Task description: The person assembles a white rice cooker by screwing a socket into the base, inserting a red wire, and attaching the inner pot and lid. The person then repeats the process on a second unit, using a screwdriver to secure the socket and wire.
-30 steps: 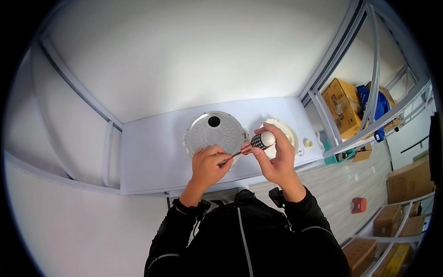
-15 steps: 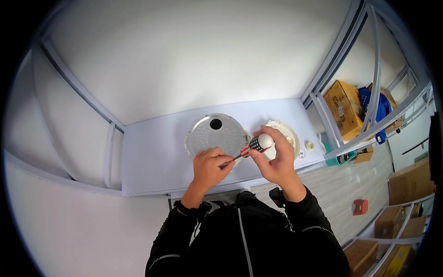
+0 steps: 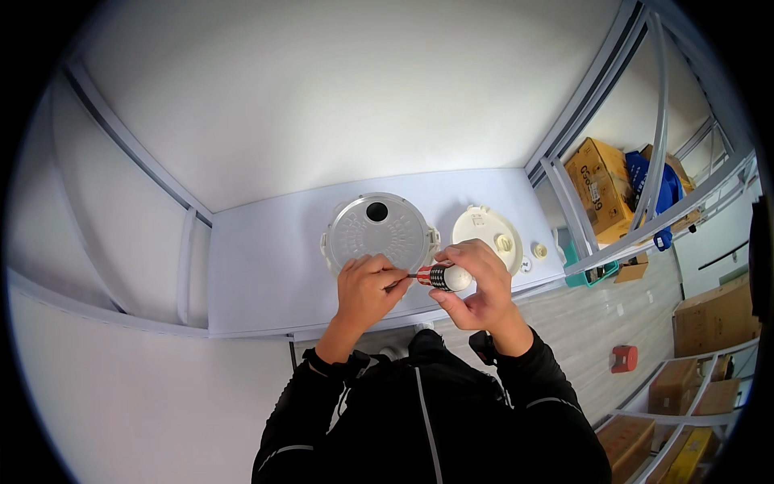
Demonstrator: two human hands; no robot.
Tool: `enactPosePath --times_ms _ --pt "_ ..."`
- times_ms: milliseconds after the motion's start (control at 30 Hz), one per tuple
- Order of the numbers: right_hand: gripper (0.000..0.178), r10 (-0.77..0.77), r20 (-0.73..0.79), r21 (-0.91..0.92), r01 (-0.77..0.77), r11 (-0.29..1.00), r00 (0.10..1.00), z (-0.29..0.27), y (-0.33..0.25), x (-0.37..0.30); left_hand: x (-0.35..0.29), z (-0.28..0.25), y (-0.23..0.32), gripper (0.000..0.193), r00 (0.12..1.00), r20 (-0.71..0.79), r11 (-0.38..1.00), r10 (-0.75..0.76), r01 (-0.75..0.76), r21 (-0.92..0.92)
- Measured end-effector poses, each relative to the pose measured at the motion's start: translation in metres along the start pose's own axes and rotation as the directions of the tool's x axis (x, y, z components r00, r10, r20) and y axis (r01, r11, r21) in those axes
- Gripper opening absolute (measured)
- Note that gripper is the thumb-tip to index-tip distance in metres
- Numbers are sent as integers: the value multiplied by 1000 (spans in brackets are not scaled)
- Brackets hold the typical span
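A screwdriver point(image 3: 439, 277) lies nearly level between my two hands, its thick handle patterned in red, white and black with a white rounded end. The fingers of my right hand point(image 3: 482, 286) curve round that handle. Fingertips of my left hand point(image 3: 367, 290) pinch the thin shaft and cover its tip. Just beyond them a round silver metal lid point(image 3: 379, 238) with a black round hole rests on the table. To its right lies a cream round plastic cover point(image 3: 484, 230) with a raised knob.
The white table point(image 3: 266, 266) runs beneath everything, against a pale wall. A small cream cap point(image 3: 540, 251) sits near its right edge. Beyond stand a teal basket point(image 3: 601, 274), a cardboard box point(image 3: 601, 189) and metal frame bars. On the floor is a red stool point(image 3: 624, 359).
My right hand has dropped slightly toward me, bringing the screwdriver from a slant to nearly level. More of the cream cover now shows. My left hand keeps its pinch on the shaft.
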State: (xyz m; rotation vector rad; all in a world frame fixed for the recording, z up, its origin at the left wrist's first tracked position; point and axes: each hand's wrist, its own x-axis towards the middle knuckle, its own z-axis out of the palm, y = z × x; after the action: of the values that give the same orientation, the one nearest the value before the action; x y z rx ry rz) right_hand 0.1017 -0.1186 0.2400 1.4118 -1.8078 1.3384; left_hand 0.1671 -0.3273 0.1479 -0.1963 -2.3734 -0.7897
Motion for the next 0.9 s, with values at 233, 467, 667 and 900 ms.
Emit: enactPosePath --times_ms 233,467,667,900 --pt "64 368 -77 20 -367 930 927 5 -4 7 1 -2 -1 10 1000 24 1000 3 -2 -15" --pt "74 213 12 -56 -212 976 977 2 -3 22 1 -1 0 11 1000 13 1000 -5 5 -26" --pt "64 239 9 -16 -239 971 971 9 0 16 2 -1 3 13 999 -2 999 -32 32 12" --pt "52 122 -59 73 -118 990 991 16 -9 29 8 1 8 15 999 24 997 -47 45 66"
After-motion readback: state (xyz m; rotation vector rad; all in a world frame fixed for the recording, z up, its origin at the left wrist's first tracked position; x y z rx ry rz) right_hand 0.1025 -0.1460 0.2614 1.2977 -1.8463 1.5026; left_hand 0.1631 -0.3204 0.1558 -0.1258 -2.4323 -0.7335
